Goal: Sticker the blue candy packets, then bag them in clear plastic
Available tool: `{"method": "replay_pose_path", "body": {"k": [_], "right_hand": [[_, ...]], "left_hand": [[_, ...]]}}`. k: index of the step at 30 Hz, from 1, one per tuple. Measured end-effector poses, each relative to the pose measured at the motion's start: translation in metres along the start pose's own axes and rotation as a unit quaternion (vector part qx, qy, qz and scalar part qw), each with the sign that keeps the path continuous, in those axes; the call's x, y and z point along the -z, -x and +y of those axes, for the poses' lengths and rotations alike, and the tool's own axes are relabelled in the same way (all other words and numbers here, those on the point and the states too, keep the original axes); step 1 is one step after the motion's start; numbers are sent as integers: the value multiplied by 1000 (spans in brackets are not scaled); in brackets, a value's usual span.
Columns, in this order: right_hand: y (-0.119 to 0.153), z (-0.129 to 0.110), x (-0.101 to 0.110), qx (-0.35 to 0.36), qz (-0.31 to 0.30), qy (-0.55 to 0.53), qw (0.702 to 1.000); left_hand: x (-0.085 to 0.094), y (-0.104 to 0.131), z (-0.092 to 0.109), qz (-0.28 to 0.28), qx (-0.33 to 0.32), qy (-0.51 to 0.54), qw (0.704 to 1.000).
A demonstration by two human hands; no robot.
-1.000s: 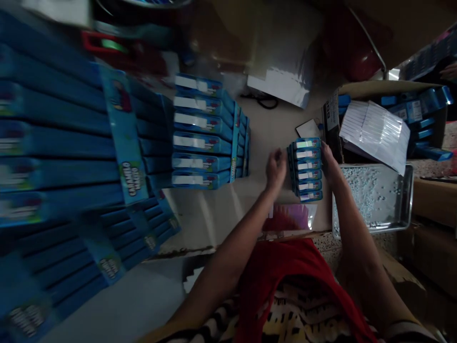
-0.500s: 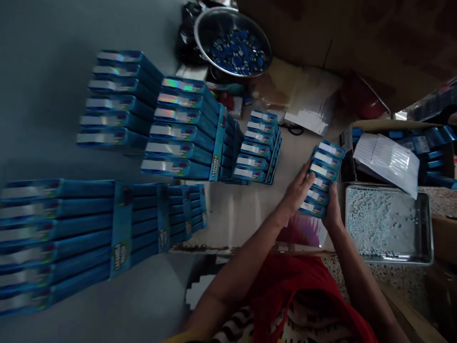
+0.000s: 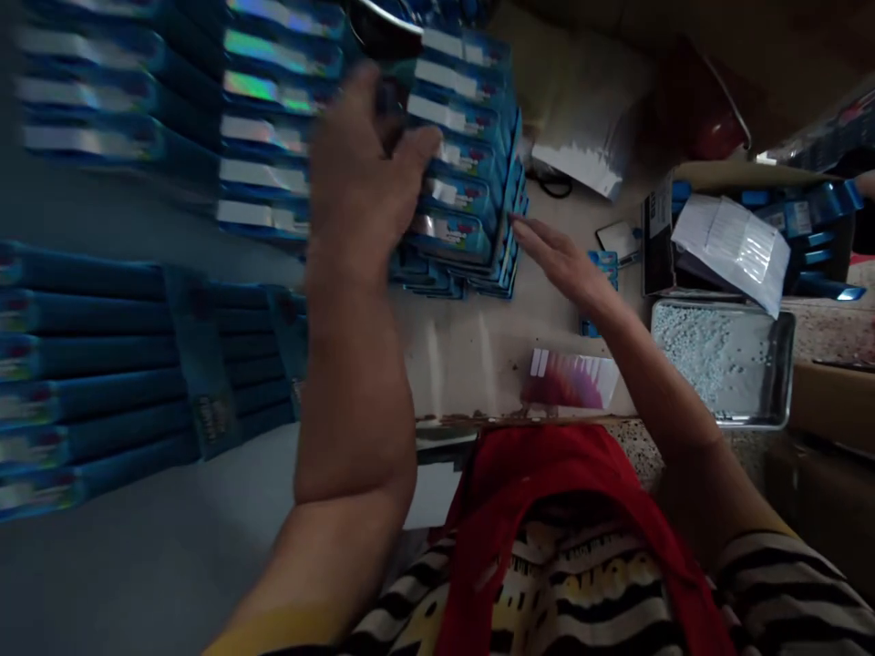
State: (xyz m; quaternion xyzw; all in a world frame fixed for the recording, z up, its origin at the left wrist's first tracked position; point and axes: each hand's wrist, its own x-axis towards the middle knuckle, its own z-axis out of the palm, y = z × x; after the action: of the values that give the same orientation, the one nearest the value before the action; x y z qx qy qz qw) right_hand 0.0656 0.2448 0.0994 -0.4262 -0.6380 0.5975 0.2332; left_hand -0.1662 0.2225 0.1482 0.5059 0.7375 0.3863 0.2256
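Left hand [image 3: 359,178] blurred, fingers look wide, thumb split off from the rest and overlapping the left edge of the front stack of blue boxes [image 3: 465,159]; contact there, can't tell. Right hand [image 3: 564,264] flat, fingers straight and close together, nothing seen gripped, tips right at the stack's right side; touch or small gap, can't tell. So the step in hand reads as both hands bracketing that stack, steadying or squaring it, my judgement. The stack sits on the desk [image 3: 451,364], label ends facing the person, layers beneath looking a bit uneven. Any push or lift from here would call for even pressure from both sides, flat palms, low enough to catch the lower layers; a one-sided shove could skew the rows. Left of the stack: another tall stack [image 3: 263,173], then more boxes [image 3: 96,137] farther left; banded boxes [image 3: 116,364] left and nearer the person. Behind it, a metal bowl [image 3: 391,16], partly cut off. To its right: black scissor handles [image 3: 555,189], white sheet [image 3: 581,169], small blue pieces [image 3: 605,264] partly behind the right forearm; farther right, carton [image 3: 658,232] with white packet [image 3: 728,251], and tray [image 3: 791,364] of pale beads [image 3: 690,342]. Purple-pink packet [image 3: 571,378] nearer the person, right of the stack.
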Motion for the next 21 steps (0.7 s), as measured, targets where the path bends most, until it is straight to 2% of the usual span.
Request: {"method": "replay_pose_path", "body": {"k": [1, 3, 4, 5, 6, 8, 9, 11, 13, 16, 18, 21], "right_hand": [[19, 16, 13, -10, -8, 31, 999], [66, 57, 34, -75, -4, 65, 995], [90, 81, 39, -128, -13, 71, 989], [115, 106, 41, -185, -17, 79, 979], [138, 131, 38, -239, -6, 108, 965], [178, 173, 22, -280, 62, 172, 942], [193, 189, 11, -285, 82, 187, 937], [211, 209, -11, -279, 115, 203, 931], [216, 220, -28, -254, 137, 219, 932], [204, 229, -44, -162, 127, 281, 937], [193, 235, -50, -105, 96, 334, 932], [180, 242, -58, -83, 61, 390, 915]], "left_hand": [[-3, 12, -5, 44, -79, -25, 996], [-20, 50, -19, 115, -230, -51, 965], [-36, 74, -28, 110, -275, -45, 954], [-56, 101, -38, 54, -295, -39, 953], [-80, 128, -50, -18, -287, -33, 957], [-133, 174, -80, -168, -162, -38, 972], [-158, 191, -97, -220, -86, -29, 971], [-199, 212, -132, -272, 63, -2, 960], [-225, 219, -161, -329, 167, 61, 928], [-238, 222, -182, -379, 204, 114, 895], [-237, 226, -183, -386, 199, 128, 892], [-234, 235, -174, -373, 199, 162, 892]]}}
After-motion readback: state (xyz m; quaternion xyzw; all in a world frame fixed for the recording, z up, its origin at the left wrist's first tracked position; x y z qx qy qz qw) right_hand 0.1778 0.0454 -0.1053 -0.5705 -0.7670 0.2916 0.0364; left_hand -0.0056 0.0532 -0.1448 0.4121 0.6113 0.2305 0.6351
